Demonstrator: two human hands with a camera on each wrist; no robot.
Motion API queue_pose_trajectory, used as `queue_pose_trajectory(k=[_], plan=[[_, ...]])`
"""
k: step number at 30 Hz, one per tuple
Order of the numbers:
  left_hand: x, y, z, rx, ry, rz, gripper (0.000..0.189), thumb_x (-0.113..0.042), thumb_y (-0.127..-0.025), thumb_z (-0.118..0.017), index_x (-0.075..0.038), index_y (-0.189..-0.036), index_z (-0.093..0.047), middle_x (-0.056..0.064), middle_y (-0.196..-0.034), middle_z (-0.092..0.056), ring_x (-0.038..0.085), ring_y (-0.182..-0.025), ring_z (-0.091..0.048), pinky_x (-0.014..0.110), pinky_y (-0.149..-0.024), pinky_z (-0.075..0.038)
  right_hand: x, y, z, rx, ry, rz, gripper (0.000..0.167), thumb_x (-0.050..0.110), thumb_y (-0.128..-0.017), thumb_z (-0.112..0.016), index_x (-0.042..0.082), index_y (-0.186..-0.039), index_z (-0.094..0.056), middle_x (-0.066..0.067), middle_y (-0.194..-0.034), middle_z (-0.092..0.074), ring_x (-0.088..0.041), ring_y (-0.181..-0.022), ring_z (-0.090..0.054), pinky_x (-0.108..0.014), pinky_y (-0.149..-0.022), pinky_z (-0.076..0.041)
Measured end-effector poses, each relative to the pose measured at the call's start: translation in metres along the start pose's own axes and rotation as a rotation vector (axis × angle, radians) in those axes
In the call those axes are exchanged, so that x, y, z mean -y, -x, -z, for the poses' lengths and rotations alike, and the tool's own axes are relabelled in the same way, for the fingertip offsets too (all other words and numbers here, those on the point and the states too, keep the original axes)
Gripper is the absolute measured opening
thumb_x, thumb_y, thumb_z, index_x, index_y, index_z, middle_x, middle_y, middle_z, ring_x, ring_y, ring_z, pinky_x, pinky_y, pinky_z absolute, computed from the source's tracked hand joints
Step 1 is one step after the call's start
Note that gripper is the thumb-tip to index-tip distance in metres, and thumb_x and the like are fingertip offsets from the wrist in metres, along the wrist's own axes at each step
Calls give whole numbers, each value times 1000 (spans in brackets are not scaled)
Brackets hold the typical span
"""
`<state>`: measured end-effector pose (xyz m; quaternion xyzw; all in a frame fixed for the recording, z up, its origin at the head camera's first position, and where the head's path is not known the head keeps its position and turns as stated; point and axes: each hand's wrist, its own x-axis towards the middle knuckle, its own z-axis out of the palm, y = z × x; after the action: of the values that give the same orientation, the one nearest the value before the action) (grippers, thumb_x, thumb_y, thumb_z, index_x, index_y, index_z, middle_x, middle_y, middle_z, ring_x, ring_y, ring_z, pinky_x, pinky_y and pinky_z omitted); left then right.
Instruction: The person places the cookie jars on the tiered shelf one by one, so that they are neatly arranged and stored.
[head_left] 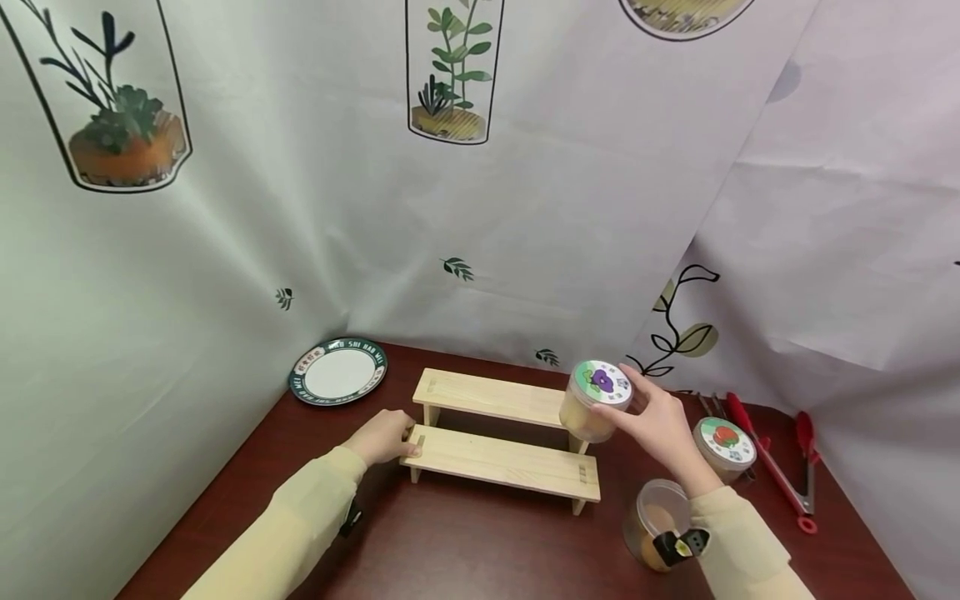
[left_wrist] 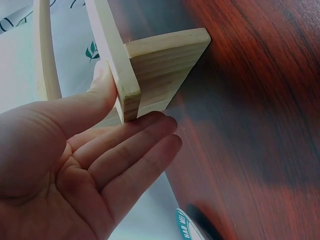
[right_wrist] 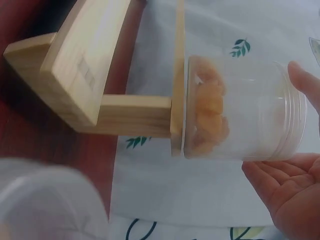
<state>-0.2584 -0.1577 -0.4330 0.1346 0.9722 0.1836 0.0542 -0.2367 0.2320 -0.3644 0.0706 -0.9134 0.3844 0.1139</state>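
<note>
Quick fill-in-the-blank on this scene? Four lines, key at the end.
1. The left hand grips the rack at its ____ (upper or lower) level.
2. The right hand holds a jar whose lid bears a green and ____ figure.
3. The plate is on the person's ____ (left or right) side of the rack.
4. The tips of the tongs are coloured ____.

Missing words: lower; purple; left; red.

Jar (head_left: 579,410): was clear, lidded, upright, with orange pieces (right_wrist: 210,111) at the bottom, on or just above the far step's right end.
Rack (head_left: 495,457): was pale wood with 2 steps, standing upright.
</note>
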Motion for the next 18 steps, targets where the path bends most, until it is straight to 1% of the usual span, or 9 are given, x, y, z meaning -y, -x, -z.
queue_pose_trajectory(k=[5,10,14,16,18], plan=[[1,1,1,8,-3,11,22,-23,-77,-78,-7,-78,-63,-2,-61,-45,13,-59,-39,27,-57,-32,5,-5,-8,-2,-22,20,87,47,-74,-78,6,-142,-41,-20,-133,-53,-33,-115,-57,-43,-88,-49],[1,1,1,4,1,13,22,-22,-77,-78,-7,-75,-62,-2,-60,-42,13,-57,-38,26,-55,-30,12,-11,-17,-3,-62,38,88,45,-72,-80,6,-141,-42,-19,-129,-57,-31,-113,-59,-41,-88,-49],[1,0,0,7,7,26,22,-22,-77,-78,-6,-78,-63,-3,-60,-45,12,-56,-38,26,-54,-30,18,-17,-24,-14,-98,74,85,40,-71,-82,4,-139,-45,-20,-127,-58,-30,-112,-60,-40,-88,-49],[0,0,0,12,8,30,22,-23,-78,-78,-6,-79,-64,-2,-60,-47,12,-56,-39,26,-54,-31,21,-19,-28,-16,-89,82,85,40,-71,-83,3,-138,-46,-20,-125,-59,-30,-109,-61,-41,-87,-50],[0,-1,-1,17,1,33,22,-23,-78,-78,-6,-81,-65,-2,-61,-49,12,-57,-40,26,-55,-32,24,-21,-32,-14,-79,74,85,42,-70,-83,4,-138,-47,-20,-124,-60,-29,-107,-62,-41,-86,-50]])
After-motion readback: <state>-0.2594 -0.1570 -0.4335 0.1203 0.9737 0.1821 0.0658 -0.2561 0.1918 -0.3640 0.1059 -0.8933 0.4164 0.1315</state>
